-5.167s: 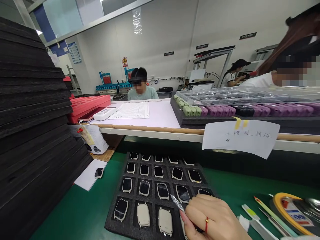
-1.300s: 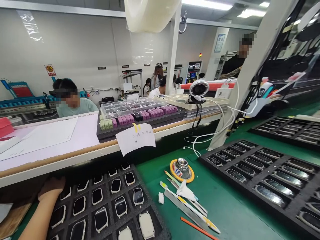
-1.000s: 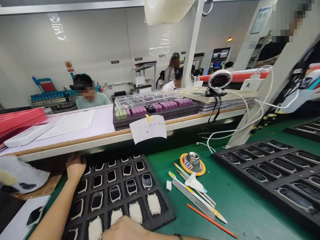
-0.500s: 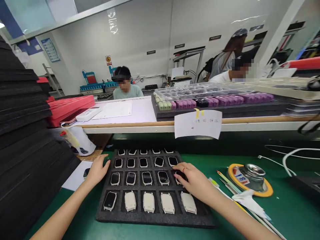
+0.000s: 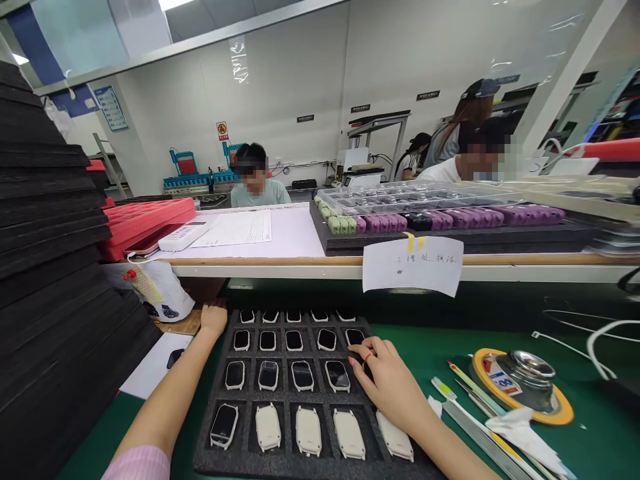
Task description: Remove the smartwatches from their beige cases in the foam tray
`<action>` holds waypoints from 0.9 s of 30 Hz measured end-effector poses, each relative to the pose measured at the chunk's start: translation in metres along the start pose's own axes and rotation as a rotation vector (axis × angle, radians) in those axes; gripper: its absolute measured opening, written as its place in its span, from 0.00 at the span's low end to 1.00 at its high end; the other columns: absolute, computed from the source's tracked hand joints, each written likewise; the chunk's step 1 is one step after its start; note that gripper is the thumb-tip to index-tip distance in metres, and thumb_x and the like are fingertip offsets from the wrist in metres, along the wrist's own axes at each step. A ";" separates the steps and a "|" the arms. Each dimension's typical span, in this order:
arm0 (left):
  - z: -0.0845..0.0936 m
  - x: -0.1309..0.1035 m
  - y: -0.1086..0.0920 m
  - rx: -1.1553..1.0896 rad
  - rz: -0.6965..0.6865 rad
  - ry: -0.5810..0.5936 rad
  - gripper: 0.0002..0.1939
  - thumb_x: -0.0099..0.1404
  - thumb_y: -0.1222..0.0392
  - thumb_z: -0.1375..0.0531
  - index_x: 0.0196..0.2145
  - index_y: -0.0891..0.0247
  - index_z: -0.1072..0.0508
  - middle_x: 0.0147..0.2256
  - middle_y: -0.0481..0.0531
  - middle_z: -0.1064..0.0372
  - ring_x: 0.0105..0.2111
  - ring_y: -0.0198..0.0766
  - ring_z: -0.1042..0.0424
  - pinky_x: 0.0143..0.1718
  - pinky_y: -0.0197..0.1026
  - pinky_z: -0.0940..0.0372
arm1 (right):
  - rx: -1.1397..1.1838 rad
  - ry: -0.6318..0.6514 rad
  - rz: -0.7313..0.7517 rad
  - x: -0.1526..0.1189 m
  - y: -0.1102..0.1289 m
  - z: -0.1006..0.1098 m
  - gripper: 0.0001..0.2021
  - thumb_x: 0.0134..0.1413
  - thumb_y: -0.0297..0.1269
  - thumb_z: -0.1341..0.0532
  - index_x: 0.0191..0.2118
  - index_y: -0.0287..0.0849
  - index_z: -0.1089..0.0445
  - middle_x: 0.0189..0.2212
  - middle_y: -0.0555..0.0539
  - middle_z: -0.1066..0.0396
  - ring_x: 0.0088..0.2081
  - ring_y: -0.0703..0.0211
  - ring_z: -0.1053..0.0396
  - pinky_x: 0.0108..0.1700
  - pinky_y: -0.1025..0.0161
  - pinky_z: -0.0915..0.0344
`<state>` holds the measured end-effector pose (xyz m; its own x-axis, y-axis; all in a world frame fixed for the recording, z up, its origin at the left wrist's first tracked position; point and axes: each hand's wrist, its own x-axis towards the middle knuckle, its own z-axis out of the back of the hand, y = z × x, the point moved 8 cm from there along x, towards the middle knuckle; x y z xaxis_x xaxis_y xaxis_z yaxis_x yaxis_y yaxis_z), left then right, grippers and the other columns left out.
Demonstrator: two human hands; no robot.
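A black foam tray (image 5: 255, 395) on the green mat holds rows of watch bodies. Most lie screen up, like the front-left one (image 5: 224, 427); several in the front row show pale backs, such as this pale watch back (image 5: 309, 431). My right hand (image 5: 385, 377) is over the tray's right side, fingers bent and pressed together at a watch position; what they grip, if anything, is hidden. Beyond the tray's left edge, my left hand (image 5: 214, 319) reaches toward its far left corner, by the shelf's underside, its fingers mostly hidden.
Black foam sheets (image 5: 55, 267) are stacked high at left. A shelf (image 5: 280, 270) crosses ahead with a hanging paper note (image 5: 413, 265). On the right lie a round dispenser (image 5: 530, 383), pens, a brush and tissue. People sit beyond the shelf.
My left hand has moved forward along the tray's left side, toward the shelf. My right hand stays over the tray's right side. The view has tilted slightly, and the tray appears lower.
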<state>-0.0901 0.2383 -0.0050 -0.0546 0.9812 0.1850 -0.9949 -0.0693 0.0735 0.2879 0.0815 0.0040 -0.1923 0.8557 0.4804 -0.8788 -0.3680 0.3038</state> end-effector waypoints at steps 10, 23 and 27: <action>0.017 0.005 -0.002 0.110 0.051 -0.024 0.18 0.68 0.55 0.40 0.53 0.64 0.31 0.52 0.58 0.32 0.48 0.46 0.29 0.48 0.54 0.30 | 0.036 -0.017 -0.011 0.000 -0.006 -0.002 0.12 0.64 0.37 0.46 0.43 0.40 0.26 0.38 0.40 0.32 0.41 0.46 0.33 0.42 0.51 0.30; 0.085 -0.100 -0.034 -0.258 -0.178 0.177 0.18 0.71 0.53 0.50 0.50 0.61 0.25 0.46 0.54 0.25 0.42 0.43 0.25 0.45 0.43 0.32 | -0.018 -0.048 -0.137 -0.001 -0.012 0.010 0.12 0.65 0.35 0.49 0.31 0.42 0.33 0.33 0.41 0.30 0.38 0.48 0.34 0.40 0.55 0.37; 0.107 -0.167 -0.047 -0.348 -0.255 0.314 0.22 0.68 0.45 0.50 0.35 0.57 0.21 0.30 0.51 0.23 0.32 0.45 0.24 0.32 0.40 0.35 | -0.102 -0.008 -0.156 -0.003 -0.007 0.013 0.13 0.64 0.34 0.49 0.30 0.41 0.31 0.30 0.41 0.29 0.35 0.47 0.34 0.39 0.54 0.41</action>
<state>-0.0250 0.0584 0.0659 0.2233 0.9693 -0.1026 -0.9463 0.1903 -0.2613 0.3001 0.0769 0.0114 -0.0473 0.8963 0.4410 -0.9373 -0.1924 0.2905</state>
